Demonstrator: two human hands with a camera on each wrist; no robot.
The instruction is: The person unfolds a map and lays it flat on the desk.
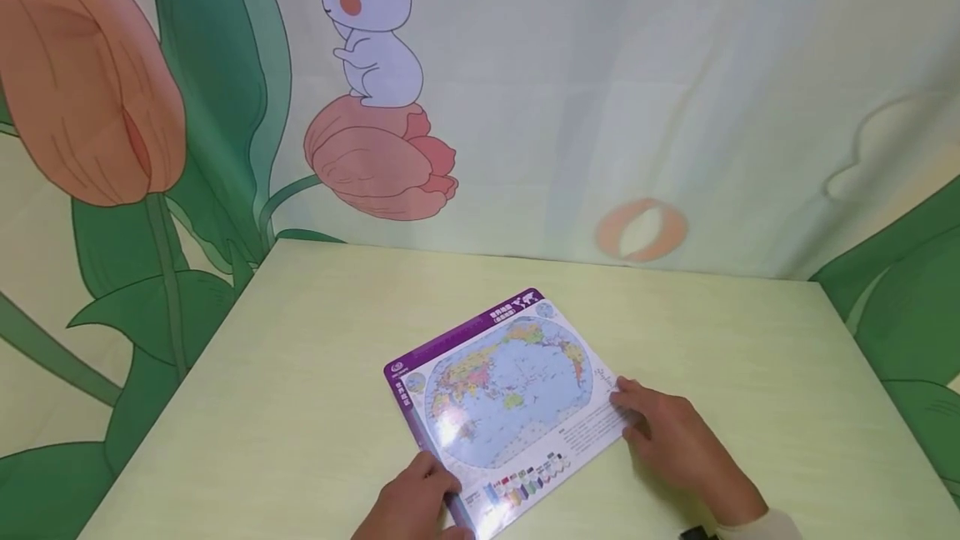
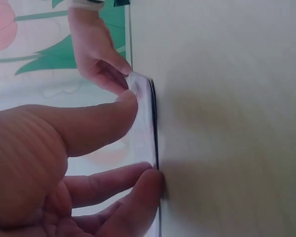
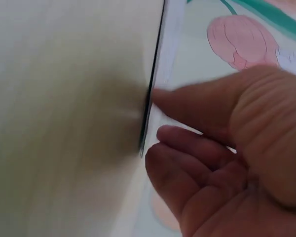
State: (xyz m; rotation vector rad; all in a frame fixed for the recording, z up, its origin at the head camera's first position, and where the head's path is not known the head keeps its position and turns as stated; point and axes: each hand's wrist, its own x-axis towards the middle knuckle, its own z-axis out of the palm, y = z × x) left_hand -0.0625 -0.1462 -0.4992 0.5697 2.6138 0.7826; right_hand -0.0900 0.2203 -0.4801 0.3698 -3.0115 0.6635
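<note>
A thin, flat world map board [image 1: 517, 407] with a purple top band and rounded corners lies tilted over the pale table, its printed face up. My left hand [image 1: 416, 497] grips its left edge near the lower corner. In the left wrist view, the thumb and fingertips meet the side of the map board [image 2: 144, 118]. At the opposite edge, my right hand [image 1: 671, 432] holds the lower right side, fingertips over the border. From the right wrist, the board [image 3: 170, 39] appears edge-on, with the thumb [image 3: 197, 101] against it and the other fingers curled close by.
The pale yellow-green table [image 1: 300, 340] extends around the board on all sides. Behind its far edge hangs a curtain [image 1: 540, 107] printed with a rabbit and tulips. A dark band [image 1: 697, 532] and light sleeve [image 1: 761, 526] show at the right wrist.
</note>
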